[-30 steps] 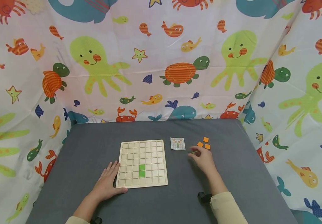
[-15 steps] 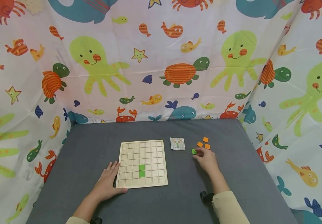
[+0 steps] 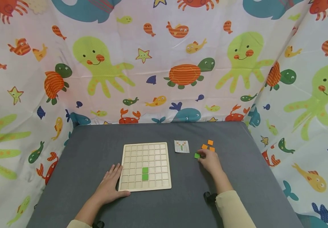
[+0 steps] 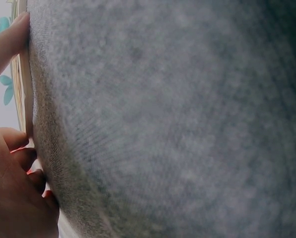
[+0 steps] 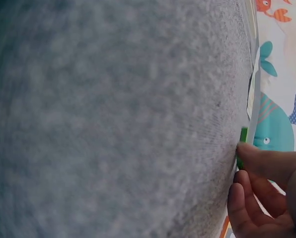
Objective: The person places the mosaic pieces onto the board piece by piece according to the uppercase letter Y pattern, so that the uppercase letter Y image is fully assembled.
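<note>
The right hand (image 3: 209, 162) has a narrow grip, pinching a green tile (image 3: 197, 155) between thumb and fingers; in the right wrist view the tile is seen nearly edge-on, low over the bench (image 3: 95, 142) or on it, which I cannot tell. Just beyond that hand lie three orange tiles (image 3: 210, 142), grouped close together. The left hand (image 3: 109, 185) has a wide grip, thumb spread from the fingers, resting against the left side and near left corner of a wooden grid board (image 3: 158, 158). Two green squares (image 3: 145, 174) sit in neighbouring cells of the board, one directly in front of the other. A small printed card (image 3: 182, 146) lies flat on the bench between the board and the orange tiles. Pale sleeves (image 3: 235, 209) cover the forearms, and a curtain (image 3: 152, 41) with sea animals hangs behind the bench.
</note>
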The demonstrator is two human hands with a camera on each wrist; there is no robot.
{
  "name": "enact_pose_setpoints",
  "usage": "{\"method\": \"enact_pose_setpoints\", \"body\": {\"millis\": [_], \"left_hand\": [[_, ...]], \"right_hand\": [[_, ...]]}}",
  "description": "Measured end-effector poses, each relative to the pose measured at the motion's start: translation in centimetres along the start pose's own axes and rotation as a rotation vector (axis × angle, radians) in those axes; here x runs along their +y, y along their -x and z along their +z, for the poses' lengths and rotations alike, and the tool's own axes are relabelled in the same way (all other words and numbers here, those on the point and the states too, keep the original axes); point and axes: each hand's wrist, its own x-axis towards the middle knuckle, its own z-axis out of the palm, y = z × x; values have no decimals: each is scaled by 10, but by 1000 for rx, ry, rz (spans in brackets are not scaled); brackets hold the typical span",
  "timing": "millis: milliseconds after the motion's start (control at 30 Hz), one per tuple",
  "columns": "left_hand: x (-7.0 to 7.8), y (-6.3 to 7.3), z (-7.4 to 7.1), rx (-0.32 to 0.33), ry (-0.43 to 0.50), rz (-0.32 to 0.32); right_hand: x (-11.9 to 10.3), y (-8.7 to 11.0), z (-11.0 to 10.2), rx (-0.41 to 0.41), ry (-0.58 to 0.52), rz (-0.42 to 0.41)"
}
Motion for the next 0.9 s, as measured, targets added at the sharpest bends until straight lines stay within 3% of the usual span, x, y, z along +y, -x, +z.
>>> {"method": "enact_pose_setpoints", "body": {"millis": [500, 900], "left_hand": [[1, -1, -2, -4, -3, -2], [-1, -1, 0, -3, -7, 1]], "right_hand": [[0, -3, 3, -56, 67, -46], [-18, 0, 0, -79, 5, -120]]}}
